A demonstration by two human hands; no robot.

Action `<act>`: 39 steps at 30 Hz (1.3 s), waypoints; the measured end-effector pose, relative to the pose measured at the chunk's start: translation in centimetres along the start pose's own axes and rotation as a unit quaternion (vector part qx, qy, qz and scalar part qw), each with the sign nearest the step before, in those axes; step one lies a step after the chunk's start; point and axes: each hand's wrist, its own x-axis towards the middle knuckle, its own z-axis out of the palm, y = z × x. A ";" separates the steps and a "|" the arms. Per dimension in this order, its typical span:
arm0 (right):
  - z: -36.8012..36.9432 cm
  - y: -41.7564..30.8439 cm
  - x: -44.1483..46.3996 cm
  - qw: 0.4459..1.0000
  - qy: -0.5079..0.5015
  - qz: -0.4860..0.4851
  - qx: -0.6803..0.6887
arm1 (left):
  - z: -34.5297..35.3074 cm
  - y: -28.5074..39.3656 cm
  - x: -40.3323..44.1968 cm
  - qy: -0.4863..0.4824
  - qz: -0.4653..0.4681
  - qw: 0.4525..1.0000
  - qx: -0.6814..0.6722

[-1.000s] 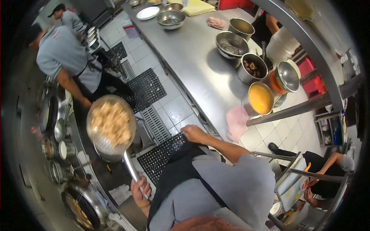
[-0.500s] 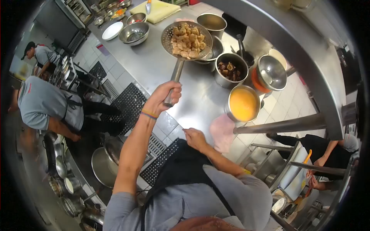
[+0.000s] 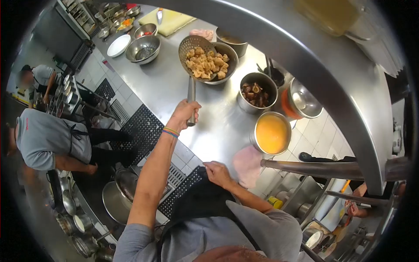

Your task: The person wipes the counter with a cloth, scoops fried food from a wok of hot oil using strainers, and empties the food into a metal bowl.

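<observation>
My left hand (image 3: pixel 187 114) is wrapped round the handle of a perforated metal skimmer (image 3: pixel 188 46). The skimmer tilts to the right over a metal bowl (image 3: pixel 232 65), and light brown food chunks (image 3: pixel 204 63) spread from its pan across the bowl. How many chunks lie in the bowl is hard to tell. Low by the counter's front edge, my right hand (image 3: pixel 218 174) has its fingers curled in, with nothing visible in them. A pink cloth (image 3: pixel 247 166) lies beside it.
On the steel counter (image 3: pixel 209 118) stand a pot of dark brown pieces (image 3: pixel 257 92), a pot of yellow-orange liquid (image 3: pixel 273 133), a metal bowl (image 3: pixel 143 49) and a white plate (image 3: pixel 118 45). A steel shelf edge (image 3: pixel 305 61) curves overhead. A co-worker (image 3: pixel 54 139) stands left.
The skimmer has tipped over and shifted slightly left and down, and the chunks have slid right towards the bowl. My right hand has dropped a little lower, its fingers still curled.
</observation>
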 end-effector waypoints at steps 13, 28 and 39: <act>0.8 0.6 0.6 1.000 -0.003 -0.015 0.003 | -2.8 4.5 0.2 0.116 0.057 0.975 0.182; 0.8 0.2 0.8 1.000 -0.011 -0.003 0.003 | -7.2 8.9 -5.0 0.179 0.137 0.957 0.182; 6.3 -2.0 -0.6 0.962 -0.262 -0.072 -0.007 | -14.8 -16.6 -26.5 0.052 -0.002 0.936 -0.349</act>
